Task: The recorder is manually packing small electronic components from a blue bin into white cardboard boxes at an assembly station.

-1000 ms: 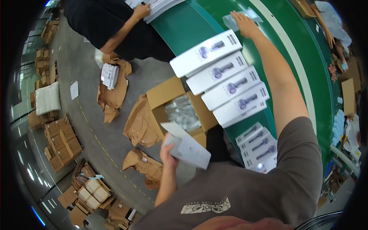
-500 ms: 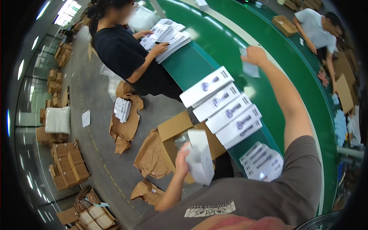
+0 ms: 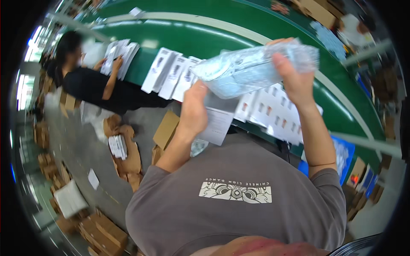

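Over the green work surface, my right hand [image 3: 297,81] grips one end of a long pale-blue package in clear bubble wrap [image 3: 247,70]. My left hand [image 3: 194,113] is closed around a white carton [image 3: 217,123], which hangs below the package's other end. Part of the carton is hidden behind the package and my fingers. Just left of the package, several white printed boxes [image 3: 173,77] lie side by side. Beyond my right wrist's inner side sit more white cartons [image 3: 277,113] with small pictures on them.
A person in black [image 3: 92,83] works at a stack of white flat boxes [image 3: 121,53] on the left. Below are an open brown carton [image 3: 165,130] and torn brown paper [image 3: 133,149] on the floor. A blue bin [image 3: 347,149] stands at right; the green belt [image 3: 200,36] curves behind.
My right hand has come back from far over the belt and now holds the wrapped package in front of me. My left hand has raised the white carton beside it. The view has turned rightward.
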{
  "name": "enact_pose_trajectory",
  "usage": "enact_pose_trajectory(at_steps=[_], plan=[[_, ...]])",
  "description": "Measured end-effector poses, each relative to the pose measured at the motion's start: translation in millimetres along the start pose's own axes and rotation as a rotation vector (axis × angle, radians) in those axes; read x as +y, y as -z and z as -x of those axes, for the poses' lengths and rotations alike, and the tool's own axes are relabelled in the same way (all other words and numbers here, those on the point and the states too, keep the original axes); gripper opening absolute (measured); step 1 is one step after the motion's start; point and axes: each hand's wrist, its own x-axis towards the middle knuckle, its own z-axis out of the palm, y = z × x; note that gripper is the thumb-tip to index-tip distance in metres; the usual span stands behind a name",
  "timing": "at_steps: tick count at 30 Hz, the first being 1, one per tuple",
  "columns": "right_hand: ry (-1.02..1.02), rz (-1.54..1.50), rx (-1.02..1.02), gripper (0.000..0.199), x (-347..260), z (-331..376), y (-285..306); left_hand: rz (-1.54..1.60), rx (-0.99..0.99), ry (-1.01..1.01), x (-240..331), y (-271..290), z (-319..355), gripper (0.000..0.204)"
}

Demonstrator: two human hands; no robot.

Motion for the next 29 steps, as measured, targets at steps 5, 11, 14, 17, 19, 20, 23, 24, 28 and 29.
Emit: enact_pose_trajectory(at_steps=[5,11,14,17,19,20,23,24,28,29], plan=[[-0.368,0.296,-0.229,0.031,-70,79,117,-0.026,-0.284,0.002,9,-99,26,0.047],[-0.367,0.873,-0.387,0.037,-111,192,174,-0.128,-0.600,0.034,0,-238,81,0.045],[-0.156,0.885,-0.041,0.035,-124,235,208,-0.155,-0.682,-0.078,-31,-276,89,0.044],[-0.102,0.835,-0.070,0.028,-140,272,237,-0.115,-0.752,0.020,-34,-311,108,0.043],[-0.268,0.856,-0.240,0.022,-134,295,247,-0.048,-0.881,0.301,-32,-340,118,0.042],[-0.232,0.882,-0.165,0.019,-122,305,249,-0.027,-0.947,0.296,-35,-350,121,0.042],[-0.277,0.740,-0.044,0.019,-120,322,275,-0.033,-0.877,0.323,-53,-378,127,0.041],[-0.244,0.680,0.044,0.020,-122,329,277,-0.015,-0.888,0.382,-53,-379,130,0.041],[-0.499,0.904,0.117,0.024,-127,345,283,0.118,-1.113,0.569,-115,-362,125,0.052],[-0.569,0.946,0.099,0.022,-121,348,287,0.037,-1.179,0.512,-162,-356,108,0.061]])
